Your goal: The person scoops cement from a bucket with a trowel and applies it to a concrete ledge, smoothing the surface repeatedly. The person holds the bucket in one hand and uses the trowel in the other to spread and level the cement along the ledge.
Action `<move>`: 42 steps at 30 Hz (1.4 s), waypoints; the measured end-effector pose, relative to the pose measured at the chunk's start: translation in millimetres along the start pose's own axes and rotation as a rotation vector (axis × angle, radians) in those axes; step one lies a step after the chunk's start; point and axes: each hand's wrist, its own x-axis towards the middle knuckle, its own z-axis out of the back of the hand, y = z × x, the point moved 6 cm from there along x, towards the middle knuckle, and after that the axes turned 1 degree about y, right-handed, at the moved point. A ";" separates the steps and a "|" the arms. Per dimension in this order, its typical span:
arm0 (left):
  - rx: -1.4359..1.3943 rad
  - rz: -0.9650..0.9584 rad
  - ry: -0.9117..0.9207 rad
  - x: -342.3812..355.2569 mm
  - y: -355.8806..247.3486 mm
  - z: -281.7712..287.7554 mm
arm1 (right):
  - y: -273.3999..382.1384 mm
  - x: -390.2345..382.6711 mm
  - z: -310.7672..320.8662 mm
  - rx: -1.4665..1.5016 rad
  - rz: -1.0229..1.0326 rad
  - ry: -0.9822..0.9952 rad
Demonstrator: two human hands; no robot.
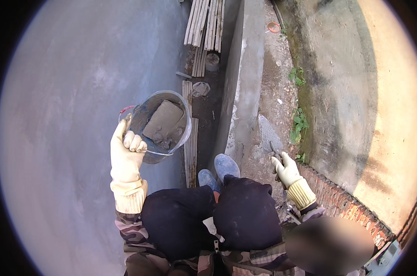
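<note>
My left hand [128, 158], in a cream glove, is closed around the wire handle of a bucket [145, 112], its thumb pointing up. The bucket hangs tilted at the left, so its inside shows: a grey, blocky lump [165, 120] rests in it with what looks like mortar around it. At the right, my right hand [288, 171], in a matching glove, grips the handle of a trowel [268, 131]. Its pointed blade, coated in grey, points forward over the rough ledge [275, 99]; whether it touches cannot be seen.
A smooth grey wall [79, 92] fills the left. Bamboo or wooden poles [204, 27] lie in the narrow trench ahead, past a low concrete wall [245, 83]. Green plants [298, 125] grow beside the ledge. Brickwork [342, 198] edges the right side. My boots [227, 166] stand between.
</note>
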 end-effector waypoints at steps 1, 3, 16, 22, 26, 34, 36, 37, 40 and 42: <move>-0.002 0.013 -0.006 -4.6 -0.7 -0.9 | 12.1 -3.0 4.3 -0.248 0.035 0.012; -0.018 0.034 -0.030 -14.9 -2.2 -1.2 | 31.2 -7.5 5.2 -0.538 0.108 0.069; 0.010 0.140 -0.132 -103.6 -35.2 24.4 | 56.4 -86.8 75.2 -0.817 -0.233 0.330; -0.057 0.109 -0.081 -152.3 -59.2 60.4 | 92.2 -107.7 83.1 -0.822 -0.217 0.315; -0.026 0.122 -0.110 -173.8 -65.3 77.5 | 123.6 -128.2 94.0 -0.745 -0.306 0.268; -0.166 0.035 -0.169 -219.9 -91.1 115.4 | 179.6 -138.1 133.7 -0.936 -0.345 0.190; -0.187 0.042 -0.189 -233.7 -98.1 125.1 | 191.8 -138.3 144.6 -0.958 -0.352 0.167; -0.195 0.047 -0.209 -240.6 -100.8 129.0 | 200.0 -136.8 151.4 -0.954 -0.342 0.149; -0.218 0.062 -0.265 -258.0 -106.5 138.5 | 218.0 -131.1 169.9 -0.946 -0.320 0.141; -0.232 0.046 -0.279 -266.8 -110.9 146.3 | 224.8 -128.7 186.0 -0.951 -0.298 0.122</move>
